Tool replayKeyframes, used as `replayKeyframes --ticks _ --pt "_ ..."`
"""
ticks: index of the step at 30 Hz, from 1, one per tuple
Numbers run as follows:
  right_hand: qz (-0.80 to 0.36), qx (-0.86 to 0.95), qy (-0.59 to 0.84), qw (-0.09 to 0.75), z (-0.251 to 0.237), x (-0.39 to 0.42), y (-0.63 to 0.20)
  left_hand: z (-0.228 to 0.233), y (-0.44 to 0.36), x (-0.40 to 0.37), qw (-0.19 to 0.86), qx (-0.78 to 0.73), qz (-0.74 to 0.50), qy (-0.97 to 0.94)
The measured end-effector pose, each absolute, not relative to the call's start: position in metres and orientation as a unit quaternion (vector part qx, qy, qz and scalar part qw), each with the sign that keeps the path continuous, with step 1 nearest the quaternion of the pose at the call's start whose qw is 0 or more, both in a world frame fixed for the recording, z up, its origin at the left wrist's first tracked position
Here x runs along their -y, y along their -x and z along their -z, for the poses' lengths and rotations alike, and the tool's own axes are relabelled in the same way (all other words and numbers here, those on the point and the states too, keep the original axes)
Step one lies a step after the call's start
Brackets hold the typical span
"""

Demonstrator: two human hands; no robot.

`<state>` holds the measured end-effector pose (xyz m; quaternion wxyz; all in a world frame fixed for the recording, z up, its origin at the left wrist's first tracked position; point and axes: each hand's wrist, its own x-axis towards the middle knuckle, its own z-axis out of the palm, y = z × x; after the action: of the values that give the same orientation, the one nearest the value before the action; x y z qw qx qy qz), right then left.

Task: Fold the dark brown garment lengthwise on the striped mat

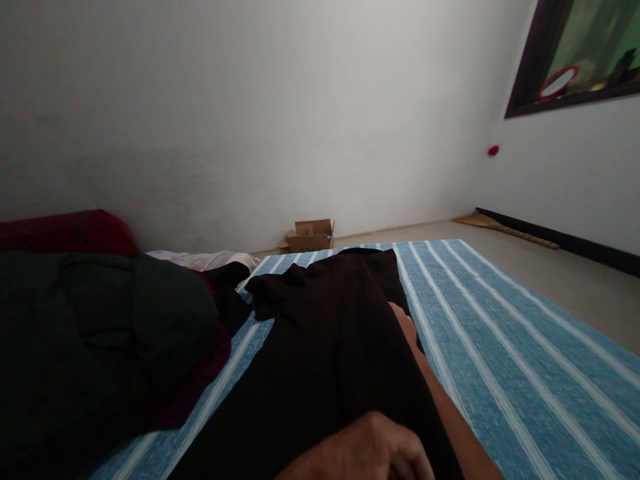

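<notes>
- My left hand [365, 450] sits at the near edge of the view, knuckles up and fingers curled, resting on the near end of a dark brown garment [330, 347]; whether the fingers pinch the cloth I cannot tell.
- My right hand [406, 328] lies farther out along the right edge of the same garment; only a bit of it shows, the rest is tucked under the cloth, so I cannot tell its grip. My bare forearm runs back from it toward the near right.
- The two hands are well apart, one near, one farther away.
- The garment is spread lengthwise down the middle of a blue mat with white stripes [500, 360], its far end crumpled.
- To the left, a heap of dark clothes [100, 333] lies on the mat, with a dark red piece showing at its edge and something red behind it.
- A pale cloth [200, 259] lies beyond the heap.
- A small open cardboard box [311, 235] stands on the floor against the far wall.
- A broom [505, 228] lies at the foot of the right wall, below a dark-framed opening [530, 73].
</notes>
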<state>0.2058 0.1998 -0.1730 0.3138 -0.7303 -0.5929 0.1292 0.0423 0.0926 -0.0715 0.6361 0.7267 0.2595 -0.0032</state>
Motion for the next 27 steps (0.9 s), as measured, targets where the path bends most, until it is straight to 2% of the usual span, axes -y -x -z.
replayKeyframes --ticks 3,6,8,10,17,27 --pt "-0.149 0.583 0.734 0.314 0.175 -0.203 -0.210 0.078 -0.042 -0.114 0.553 -0.398 -0.115 -0.723" --pt "-0.171 0.572 0.737 0.316 0.174 -0.205 -0.214 0.094 -0.043 -0.152 0.302 -0.485 -0.251 -0.781" --pt "-0.182 0.566 0.738 0.318 0.173 -0.205 -0.215 0.105 -0.045 -0.181 0.171 -0.480 -0.267 -0.818" --pt "-0.188 0.561 0.739 0.323 0.172 -0.204 -0.214 0.116 -0.050 -0.207 0.116 -0.470 -0.243 -0.840" --pt "-0.203 0.545 0.722 0.374 0.175 -0.206 -0.213 0.133 -0.083 -0.243 0.111 -0.485 -0.125 -0.859" --pt "-0.262 0.503 0.651 0.505 0.172 -0.211 -0.229 0.148 -0.090 -0.247 0.089 -0.458 -0.091 -0.880"
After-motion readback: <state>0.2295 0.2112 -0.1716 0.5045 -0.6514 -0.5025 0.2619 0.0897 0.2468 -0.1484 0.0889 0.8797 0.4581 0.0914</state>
